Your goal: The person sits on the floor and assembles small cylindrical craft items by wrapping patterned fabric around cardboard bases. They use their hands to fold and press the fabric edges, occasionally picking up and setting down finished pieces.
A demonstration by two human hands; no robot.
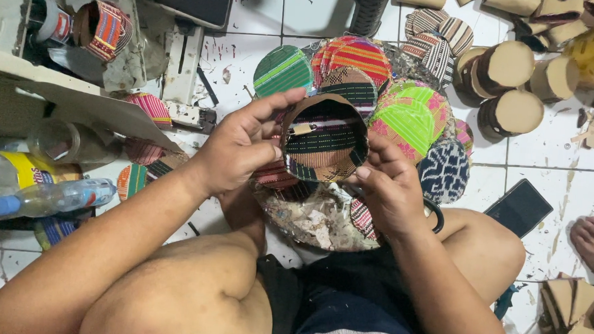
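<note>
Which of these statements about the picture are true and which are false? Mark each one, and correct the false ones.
1. Both hands hold a round box lined with striped fabric. True: the left hand and the right hand each have a grip on the round box.
2. The box is closed with a lid. False: it is open, and its lined inside shows.
3. Fabric-covered discs lie on the tiled floor beyond the hands. True.
4. A dark phone lies in the person's lap. False: it lies on the floor tiles beside the right knee.
5. A plastic bottle with a blue cap lies at the left. True.
</note>
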